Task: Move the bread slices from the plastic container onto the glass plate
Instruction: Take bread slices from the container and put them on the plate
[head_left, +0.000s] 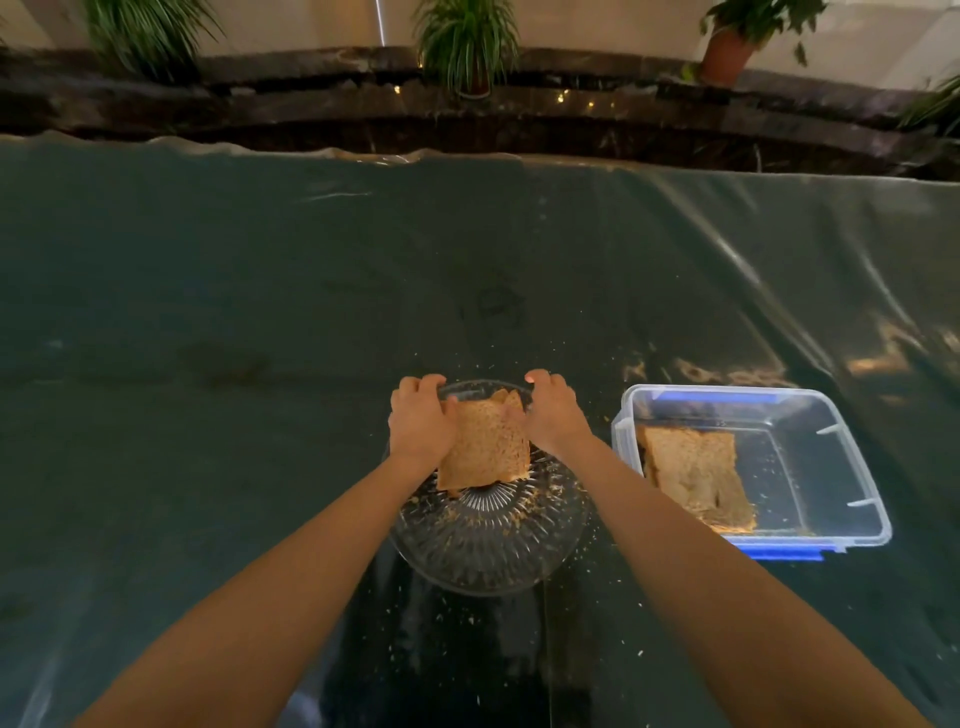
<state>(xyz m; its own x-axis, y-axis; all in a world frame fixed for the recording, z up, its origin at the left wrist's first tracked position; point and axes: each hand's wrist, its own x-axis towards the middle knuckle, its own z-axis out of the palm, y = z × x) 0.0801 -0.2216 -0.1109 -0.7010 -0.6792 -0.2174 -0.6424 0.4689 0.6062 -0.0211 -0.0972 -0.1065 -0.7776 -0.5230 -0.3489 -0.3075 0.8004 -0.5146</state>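
A brown bread slice (485, 447) sits over the far half of a ribbed glass plate (488, 540), held between both hands. My left hand (421, 418) grips its left edge and my right hand (553, 410) grips its right edge, fingers curled over the top. To the right stands a clear plastic container (831, 467) with blue clips. Inside it, against the left wall, lies more bread (696, 475); I cannot tell how many slices.
The table is covered by a dark green cloth under shiny clear plastic (260, 312). Crumbs are scattered around the plate and container. Beyond the far table edge runs a dark stone ledge (311, 104) with potted plants (467, 47).
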